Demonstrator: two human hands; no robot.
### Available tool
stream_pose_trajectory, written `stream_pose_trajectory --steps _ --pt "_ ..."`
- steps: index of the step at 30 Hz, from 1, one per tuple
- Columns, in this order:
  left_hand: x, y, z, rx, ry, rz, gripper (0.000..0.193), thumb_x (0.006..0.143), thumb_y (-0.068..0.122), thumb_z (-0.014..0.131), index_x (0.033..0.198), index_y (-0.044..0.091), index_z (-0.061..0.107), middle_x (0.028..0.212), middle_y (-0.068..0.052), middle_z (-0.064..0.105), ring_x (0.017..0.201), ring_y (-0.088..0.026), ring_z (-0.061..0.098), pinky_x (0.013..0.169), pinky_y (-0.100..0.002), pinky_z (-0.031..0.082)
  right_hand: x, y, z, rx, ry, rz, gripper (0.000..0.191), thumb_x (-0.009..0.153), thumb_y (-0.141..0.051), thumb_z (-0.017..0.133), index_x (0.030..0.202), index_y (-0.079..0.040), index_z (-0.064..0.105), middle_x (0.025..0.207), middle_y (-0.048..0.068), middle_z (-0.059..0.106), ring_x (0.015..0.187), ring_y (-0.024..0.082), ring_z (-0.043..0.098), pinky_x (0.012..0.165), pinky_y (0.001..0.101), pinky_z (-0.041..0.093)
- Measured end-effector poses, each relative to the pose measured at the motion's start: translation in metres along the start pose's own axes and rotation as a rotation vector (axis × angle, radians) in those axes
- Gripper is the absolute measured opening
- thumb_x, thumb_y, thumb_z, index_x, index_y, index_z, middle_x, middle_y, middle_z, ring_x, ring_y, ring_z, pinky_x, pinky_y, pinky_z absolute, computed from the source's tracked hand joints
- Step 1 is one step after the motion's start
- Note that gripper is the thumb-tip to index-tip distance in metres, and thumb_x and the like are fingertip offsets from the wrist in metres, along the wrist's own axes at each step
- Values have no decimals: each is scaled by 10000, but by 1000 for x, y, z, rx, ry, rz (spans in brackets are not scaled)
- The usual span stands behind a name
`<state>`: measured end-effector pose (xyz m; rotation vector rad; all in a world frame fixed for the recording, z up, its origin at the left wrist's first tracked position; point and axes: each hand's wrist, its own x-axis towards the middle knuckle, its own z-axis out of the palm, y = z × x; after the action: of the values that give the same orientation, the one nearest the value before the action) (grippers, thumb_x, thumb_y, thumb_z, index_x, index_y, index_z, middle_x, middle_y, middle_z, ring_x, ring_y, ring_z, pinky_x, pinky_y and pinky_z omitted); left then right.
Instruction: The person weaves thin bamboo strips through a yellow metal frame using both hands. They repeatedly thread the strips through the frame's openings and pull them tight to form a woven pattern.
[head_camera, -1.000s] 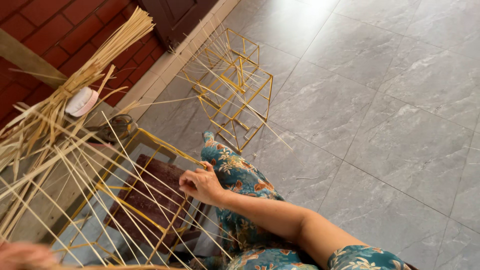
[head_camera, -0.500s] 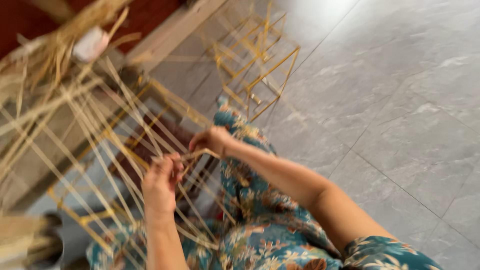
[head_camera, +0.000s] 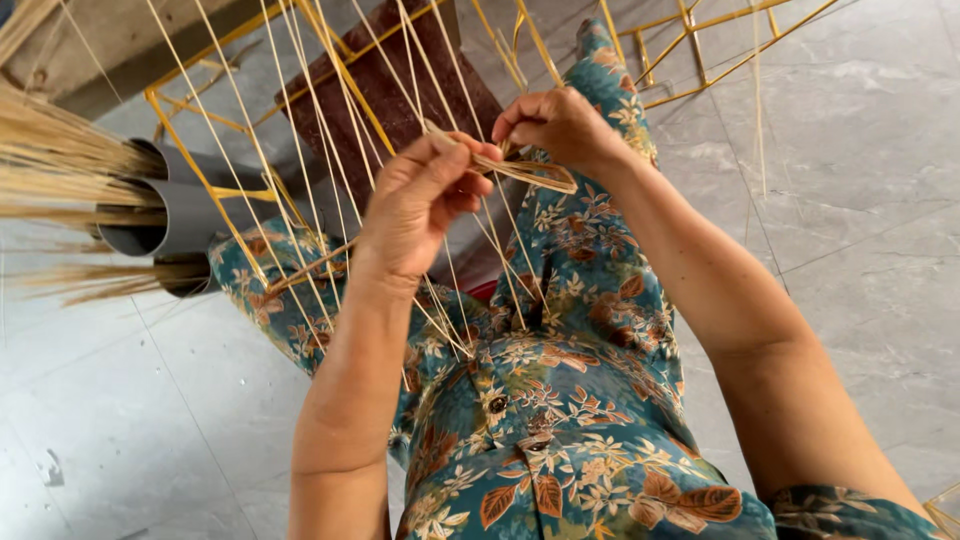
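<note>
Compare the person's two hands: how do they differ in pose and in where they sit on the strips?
The left hand sits lower and nearer the body, its back to the camera, thumb pressed on a flat strip. The right hand sits higher and farther out, fingers curled down over the strip's other end. Both pinch that same strip among the thin pale sticks.

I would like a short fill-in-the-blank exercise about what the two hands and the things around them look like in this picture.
1. Both hands, the left hand and the right hand, pinch one flat ____ strip.
2. The person's clothing has a ____ pattern.
3. The thin frame is painted ____.
4. The grey pipes at the left hold bundles of ____.

Missing words: bamboo; floral; yellow; sticks
</note>
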<state>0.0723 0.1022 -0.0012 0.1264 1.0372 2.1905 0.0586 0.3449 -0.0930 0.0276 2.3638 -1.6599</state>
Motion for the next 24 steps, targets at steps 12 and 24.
stream_pose_trajectory --steps 12,24 --pt "-13 -51 14 -195 -366 6 108 1065 158 665 1107 64 698 1010 -151 760 758 -170 737 656 -253 618 -12 -12 -15 59 -166 -199 265 1043 -195 619 1237 -53 731 1165 45 766 1075 95 674 959 273 528" --pt "49 -54 -11 1113 346 -68 280 963 186 681 1234 122 709 965 -107 779 677 -185 753 589 -314 583 -9 8 -24 62 -134 -157 344 1006 -388 653 1161 -122 805 1153 36 816 1074 153 752 977 303 581"
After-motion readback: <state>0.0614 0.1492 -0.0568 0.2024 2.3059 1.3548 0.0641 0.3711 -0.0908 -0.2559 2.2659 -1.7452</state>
